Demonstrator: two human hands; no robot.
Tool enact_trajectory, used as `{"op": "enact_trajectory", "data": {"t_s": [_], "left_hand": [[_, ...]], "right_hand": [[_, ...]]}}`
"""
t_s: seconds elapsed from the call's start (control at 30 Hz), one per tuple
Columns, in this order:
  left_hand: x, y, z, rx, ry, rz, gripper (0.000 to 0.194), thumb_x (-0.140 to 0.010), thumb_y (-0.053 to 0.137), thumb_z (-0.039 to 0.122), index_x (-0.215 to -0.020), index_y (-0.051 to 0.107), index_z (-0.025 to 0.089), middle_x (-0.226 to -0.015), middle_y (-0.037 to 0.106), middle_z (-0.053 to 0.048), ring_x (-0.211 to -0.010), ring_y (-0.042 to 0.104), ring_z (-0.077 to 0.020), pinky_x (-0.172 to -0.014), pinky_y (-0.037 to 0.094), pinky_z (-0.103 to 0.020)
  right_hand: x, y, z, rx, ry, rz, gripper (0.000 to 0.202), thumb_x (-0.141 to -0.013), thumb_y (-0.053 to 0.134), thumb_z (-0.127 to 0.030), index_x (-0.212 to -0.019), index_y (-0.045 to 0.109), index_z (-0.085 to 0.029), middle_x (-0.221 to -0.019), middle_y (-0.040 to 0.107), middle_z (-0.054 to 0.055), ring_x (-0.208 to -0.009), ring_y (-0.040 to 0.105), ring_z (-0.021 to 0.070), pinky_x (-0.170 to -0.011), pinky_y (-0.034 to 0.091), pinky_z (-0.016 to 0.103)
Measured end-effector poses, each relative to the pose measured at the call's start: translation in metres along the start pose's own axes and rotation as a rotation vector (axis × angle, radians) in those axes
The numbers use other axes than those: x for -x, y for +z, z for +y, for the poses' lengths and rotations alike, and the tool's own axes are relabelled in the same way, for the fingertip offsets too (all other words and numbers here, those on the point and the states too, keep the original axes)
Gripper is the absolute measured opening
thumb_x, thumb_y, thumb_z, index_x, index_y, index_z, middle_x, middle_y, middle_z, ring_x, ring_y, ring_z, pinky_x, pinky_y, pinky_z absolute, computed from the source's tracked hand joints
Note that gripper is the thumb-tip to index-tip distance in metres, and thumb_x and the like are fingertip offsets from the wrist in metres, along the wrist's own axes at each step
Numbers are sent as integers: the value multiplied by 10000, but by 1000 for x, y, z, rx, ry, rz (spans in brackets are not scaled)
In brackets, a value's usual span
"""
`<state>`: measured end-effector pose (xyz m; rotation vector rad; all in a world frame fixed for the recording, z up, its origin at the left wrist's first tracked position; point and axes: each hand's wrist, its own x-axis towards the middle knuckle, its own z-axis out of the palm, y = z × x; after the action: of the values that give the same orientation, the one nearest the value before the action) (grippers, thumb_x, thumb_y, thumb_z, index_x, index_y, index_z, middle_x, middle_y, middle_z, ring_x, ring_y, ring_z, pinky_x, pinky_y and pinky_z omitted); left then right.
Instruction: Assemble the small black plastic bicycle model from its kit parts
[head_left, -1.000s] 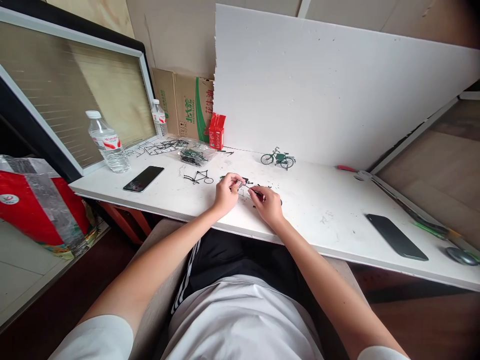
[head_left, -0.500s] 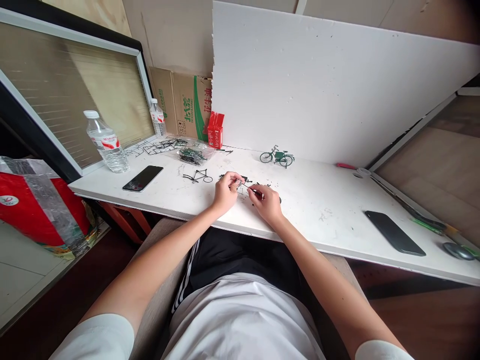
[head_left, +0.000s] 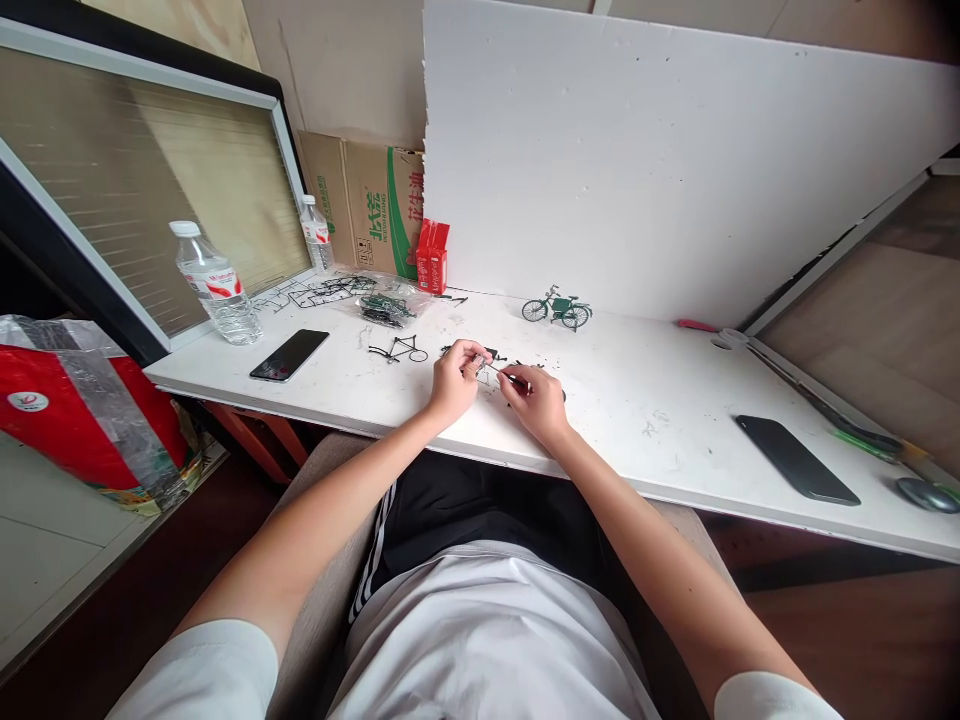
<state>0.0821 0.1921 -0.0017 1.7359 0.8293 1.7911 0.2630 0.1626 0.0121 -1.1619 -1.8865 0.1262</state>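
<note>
Above the white table, my left hand [head_left: 456, 381] is closed in a pinch around a small part too tiny to name. My right hand [head_left: 537, 400] grips a small screwdriver [head_left: 512, 379] with a dark handle; its thin shaft points left at the left fingertips. Dark small pieces lie under and behind both hands, partly hidden by them. To the left of my left hand rests a black model bicycle frame [head_left: 399, 349]. Behind my hands stands a green model bicycle [head_left: 556, 309], upright on its wheels.
A clear bag of green parts [head_left: 386, 306] and black sprues [head_left: 330, 290] lie at the back left. Nearby are a red box [head_left: 433, 256], a water bottle [head_left: 214, 284] and a phone [head_left: 290, 355]. At right lie a black phone [head_left: 796, 459] and a mouse [head_left: 928, 495].
The view has shifted slightly, so everything sits a little differently in the picture. Both hands keep nearly the same pose, with the screwdriver still at the left fingertips.
</note>
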Motion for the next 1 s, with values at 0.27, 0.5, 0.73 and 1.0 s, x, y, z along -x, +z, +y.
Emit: {"op": "enact_trajectory", "data": {"t_s": [0.27,0.5,0.73,1.0], "left_hand": [[0,-1,0,-7,0,-11,77,-1034,555,181,-1045,624,213,-993,772,-85,-975,768,-192,-927,605,-356],[0,-2,-1,-27,7,-26,96,-1030,542,162,-1058,615,217,-985,773,-74,-977,767,-190,-934,599,-357],[0,-1,-4,-2,-2,-27,64,-1020,568,174,-1050,610,212,-985,773,-81,-987,769,-199,-935,598,-363],[1,-3,-1,45,-29,-40,53,-1007,600,165,-1036,589,208,-970,774,-89,-979,779,-205,-915,604,-355]], "right_hand": [[0,2,4,15,-5,9,285,-1011,609,-448,-1000,796,-233,-860,776,83,-732,675,236,-701,518,357],[0,0,3,8,2,-6,339,-1030,579,-470,-999,809,-222,-856,789,85,-757,690,245,-693,512,357],[0,0,5,11,10,-27,370,-1033,572,-518,-1015,813,-237,-892,803,86,-785,708,261,-715,529,372],[0,-6,5,-20,48,-96,475,-1054,507,-595,-1004,800,-225,-745,760,63,-632,679,243,-653,495,350]]}}
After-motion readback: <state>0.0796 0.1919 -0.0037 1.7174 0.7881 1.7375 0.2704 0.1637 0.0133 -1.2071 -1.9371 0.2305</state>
